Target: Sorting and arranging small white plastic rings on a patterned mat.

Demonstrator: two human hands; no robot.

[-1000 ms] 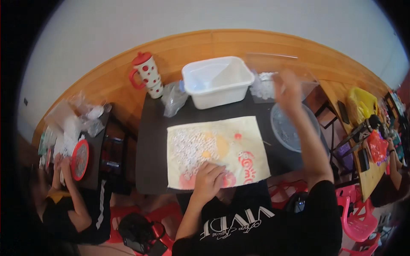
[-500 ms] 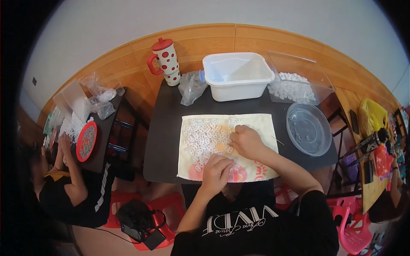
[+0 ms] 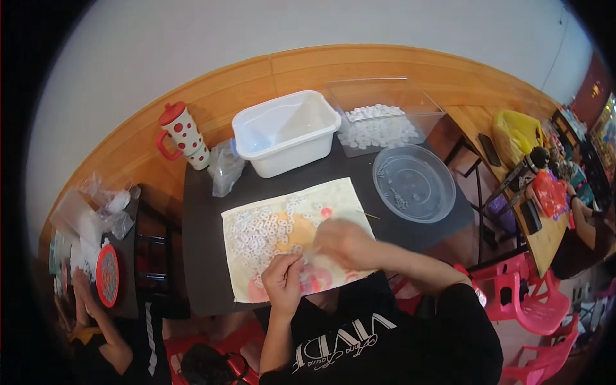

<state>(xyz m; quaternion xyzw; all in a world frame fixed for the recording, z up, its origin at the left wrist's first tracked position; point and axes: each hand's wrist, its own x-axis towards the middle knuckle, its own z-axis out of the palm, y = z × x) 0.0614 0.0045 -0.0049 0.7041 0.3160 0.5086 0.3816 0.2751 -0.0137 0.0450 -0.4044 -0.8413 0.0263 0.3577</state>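
Observation:
A cream towel (image 3: 350, 199) with pink and orange patterns lies on the dark table, with many small white oval pieces with holes (image 3: 256, 232) spread over its left half. At the towel's near edge, my left hand (image 3: 282, 277) is closed, thumb against fingertips; whatever it pinches is too small to make out. My right hand (image 3: 346, 245) is over the towel just right of the left one, its fingers smeared by motion. To the right stands a round clear plastic dish (image 3: 423, 183) with small grey metal bits inside.
Along the back stand a spotted tumbler (image 3: 186, 136), a crumpled clear bag (image 3: 226, 170), a white basin (image 3: 292, 160) and a clear bin (image 3: 423, 119) of white pieces (image 3: 378, 125). At left, another person's hands (image 3: 82, 285) are near a red bowl (image 3: 108, 276). A thin stick (image 3: 372, 216) lies beside the towel.
The view has swung to the right, shifting the table leftward. My right hand has come back from the far white pieces toward me, right of my left hand, which stays closed.

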